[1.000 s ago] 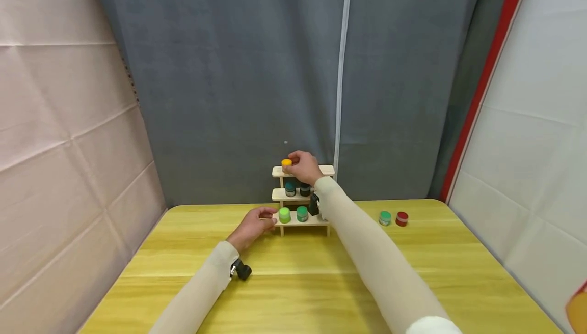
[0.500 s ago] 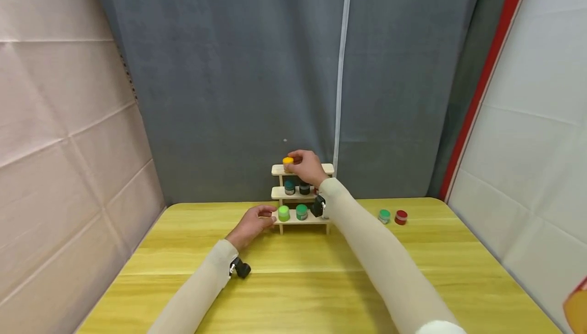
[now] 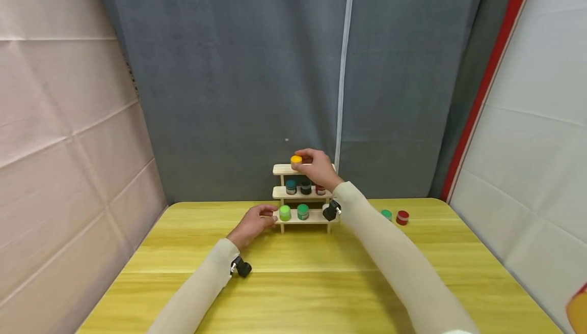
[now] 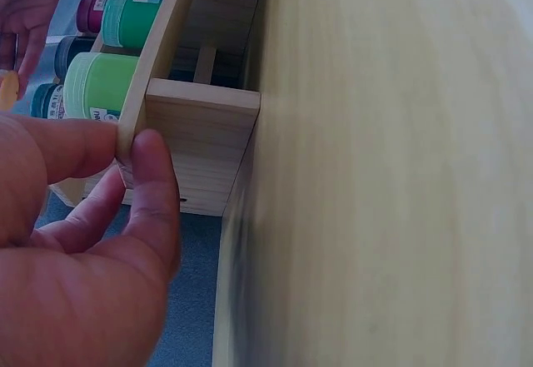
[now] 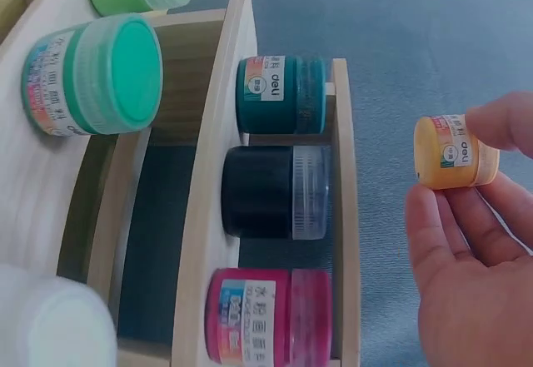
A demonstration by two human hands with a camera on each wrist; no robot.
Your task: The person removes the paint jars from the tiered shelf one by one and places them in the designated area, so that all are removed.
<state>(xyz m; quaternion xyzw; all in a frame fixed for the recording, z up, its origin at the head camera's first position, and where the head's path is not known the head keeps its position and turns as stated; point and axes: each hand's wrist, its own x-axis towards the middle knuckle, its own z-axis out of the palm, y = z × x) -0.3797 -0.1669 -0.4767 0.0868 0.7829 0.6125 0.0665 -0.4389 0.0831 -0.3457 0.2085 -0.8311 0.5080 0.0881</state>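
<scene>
Thumb and fingers of the right hand [image 3: 319,170] pinched a small yellow jar [image 5: 454,152] by its sides, above the top board [image 3: 283,169] of a three-tiered wooden stand [image 4: 204,142]; the right wrist view showed a gap between the jar and that board. Lower down, the left hand [image 3: 251,225] pinched the left end of the lowest board [image 3: 316,217] at its edge, thumb on one face and fingers on the other.

Six more jars stood on the two lower tiers. From left to right, the lowest board bore a light green jar [image 3: 285,213] close to the left fingers, an emerald jar [image 3: 303,212] and a white jar [image 5: 62,325]. Above them, on the middle board [image 3: 279,192], came a teal jar [image 5: 279,94], a black jar [image 5: 262,192] and a magenta jar [image 5: 266,317].

Several things blocked the head view. Reaching in from the lower right, the right sleeve [image 3: 394,247] covered part of a loose green jar [image 3: 387,214], which stood on the table [image 3: 293,293] near a red jar [image 3: 402,217]. A black wrist camera [image 3: 330,212] on that sleeve hid much of the white jar. The right hand covered part of the top board, so what lay behind it could not be told. A grey curtain [image 3: 238,94] hung behind the stand, and something yellow [image 3: 579,309] was cut off at the lower right edge.
</scene>
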